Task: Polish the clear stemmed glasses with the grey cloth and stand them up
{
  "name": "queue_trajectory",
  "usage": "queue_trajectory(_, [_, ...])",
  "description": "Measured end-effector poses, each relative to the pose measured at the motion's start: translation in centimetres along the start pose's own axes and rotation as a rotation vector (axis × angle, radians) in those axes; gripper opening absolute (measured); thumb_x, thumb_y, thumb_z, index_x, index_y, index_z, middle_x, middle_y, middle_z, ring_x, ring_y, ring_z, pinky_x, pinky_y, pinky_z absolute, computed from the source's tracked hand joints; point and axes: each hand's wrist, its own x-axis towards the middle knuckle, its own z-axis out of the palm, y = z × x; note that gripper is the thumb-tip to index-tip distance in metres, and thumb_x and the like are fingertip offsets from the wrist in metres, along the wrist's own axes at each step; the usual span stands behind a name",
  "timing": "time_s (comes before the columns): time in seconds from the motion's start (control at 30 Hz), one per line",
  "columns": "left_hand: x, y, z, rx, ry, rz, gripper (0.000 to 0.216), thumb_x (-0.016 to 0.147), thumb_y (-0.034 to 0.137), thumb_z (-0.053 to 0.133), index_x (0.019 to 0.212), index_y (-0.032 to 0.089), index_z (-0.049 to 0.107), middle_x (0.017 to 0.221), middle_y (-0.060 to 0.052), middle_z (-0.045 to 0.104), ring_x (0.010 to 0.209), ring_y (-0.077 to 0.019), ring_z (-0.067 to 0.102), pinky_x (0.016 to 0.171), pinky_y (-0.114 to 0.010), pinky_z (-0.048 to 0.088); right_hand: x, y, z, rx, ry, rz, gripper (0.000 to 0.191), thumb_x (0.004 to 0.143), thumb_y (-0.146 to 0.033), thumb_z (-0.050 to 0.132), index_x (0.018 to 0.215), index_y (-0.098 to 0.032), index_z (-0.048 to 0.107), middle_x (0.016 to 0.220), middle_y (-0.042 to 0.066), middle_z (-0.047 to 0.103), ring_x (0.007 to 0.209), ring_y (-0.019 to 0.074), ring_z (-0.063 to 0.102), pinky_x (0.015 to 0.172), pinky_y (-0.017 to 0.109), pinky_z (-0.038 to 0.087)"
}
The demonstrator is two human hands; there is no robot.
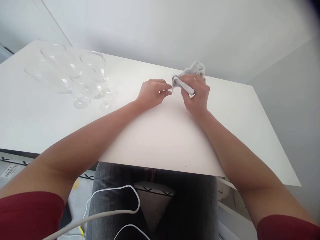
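Observation:
My right hand (198, 91) is closed round a bunched, pale grey cloth (193, 70). A folded end of the cloth sticks out between the thumb and fingers. Facing it, my left hand (153, 91) has its thumb and fingertips pinched at the edge of a clear glass (177, 92). Most of that glass is see-through or covered by the cloth and right hand, so its full shape cannot be made out. Both hands are close together over the far middle of the white table (160, 133).
Several clear stemmed glasses (87, 88) stand grouped on the left of the table. A white wall (160, 30) rises behind it. White cables (112, 212) cross above my lap, and a shelf (235, 210) shows below the table at right.

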Motion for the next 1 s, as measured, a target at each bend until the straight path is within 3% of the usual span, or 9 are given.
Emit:
queue_trajectory(0.23, [0.1,0.1,-0.1,-0.020,-0.002,-0.003,0.013,0.090,0.025,0.072,0.092,0.028,0.085,0.088,-0.005,0.079,0.091,-0.0274,0.075,0.075,-0.040,0.053,-0.4,-0.7,0.0,0.214,0.050,0.075,0.027,0.093,-0.060,0.076,0.100,-0.034,0.077,0.118,0.005,0.077,0.134,0.0370,0.066,0.110,0.059,0.060])
queue_trajectory(0.57, [0.1,0.3,-0.2,-0.057,0.019,-0.030,0.013,0.092,0.026,0.073,0.094,0.028,0.085,0.090,-0.004,0.081,0.085,-0.0256,0.075,0.077,-0.042,0.056,0.3,2.2,0.9,0.502,0.133,0.198,0.039,0.093,-0.071,0.069,0.093,-0.032,0.071,0.095,0.002,0.070,0.107,0.0280,0.073,0.090,0.046,0.064])
queue_trajectory(0.7, [0.0,0.3,-0.2,-0.090,0.047,-0.051,0.013,0.095,0.034,0.073,0.093,0.029,0.084,0.089,-0.003,0.081,0.083,-0.0246,0.074,0.078,-0.042,0.058,0.6,2.4,0.8,0.593,0.145,0.249,0.035,0.095,-0.067,0.068,0.097,-0.032,0.072,0.097,0.004,0.071,0.105,0.0256,0.073,0.089,0.043,0.063])
queue_trajectory(0.87, [0.1,0.5,-0.4,-0.157,0.055,-0.076,0.027,0.097,0.051,0.076,0.096,0.025,0.084,0.093,-0.006,0.083,0.083,-0.0229,0.075,0.078,-0.039,0.060,0.9,2.7,0.8,0.556,0.080,0.253,0.055,0.090,-0.083,0.063,0.108,-0.031,0.070,0.106,0.005,0.075,0.116,0.0294,0.073,0.084,0.046,0.068])
queue_trajectory(1.0, [0.3,0.5,-0.6,-0.189,0.116,-0.102,0.031,0.098,0.053,0.075,0.095,0.022,0.082,0.097,-0.007,0.084,0.083,-0.0214,0.075,0.078,-0.038,0.061,0.8,2.3,0.9,0.647,0.033,0.335,0.057,0.088,-0.080,0.067,0.112,-0.029,0.072,0.106,0.006,0.078,0.110,0.0302,0.076,0.076,0.046,0.070])
